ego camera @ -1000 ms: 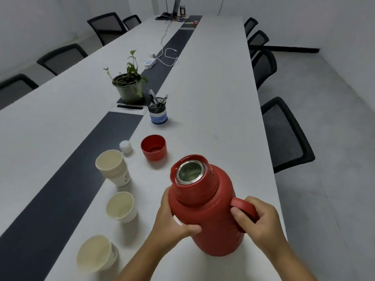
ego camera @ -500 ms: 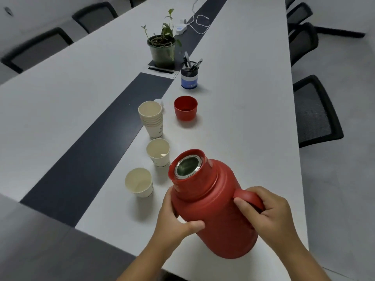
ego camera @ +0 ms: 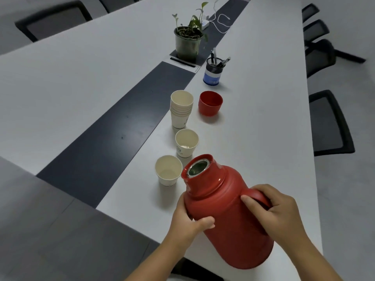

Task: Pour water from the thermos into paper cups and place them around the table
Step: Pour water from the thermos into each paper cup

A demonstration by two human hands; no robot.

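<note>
The red thermos (ego camera: 227, 211) is lifted and tilted to the left, its open steel mouth beside the rim of the nearest paper cup (ego camera: 168, 170). My right hand (ego camera: 280, 216) is wrapped around its handle. My left hand (ego camera: 190, 220) grips the body from the left side. A second paper cup (ego camera: 186, 143) stands just behind the first. Farther back is a stack of paper cups (ego camera: 181, 108). No water is visible leaving the mouth.
The thermos's red lid cup (ego camera: 210, 103) stands upside up beside the stack. Behind it are a pen holder (ego camera: 213, 72) and a potted plant (ego camera: 188, 41). Black chairs (ego camera: 328, 122) line the white table's (ego camera: 263, 98) right side. A dark strip (ego camera: 125, 130) runs along the middle.
The thermos has tipped further to the left and its mouth has come closer to the nearest cup. My view has shifted down and nearer to the cups.
</note>
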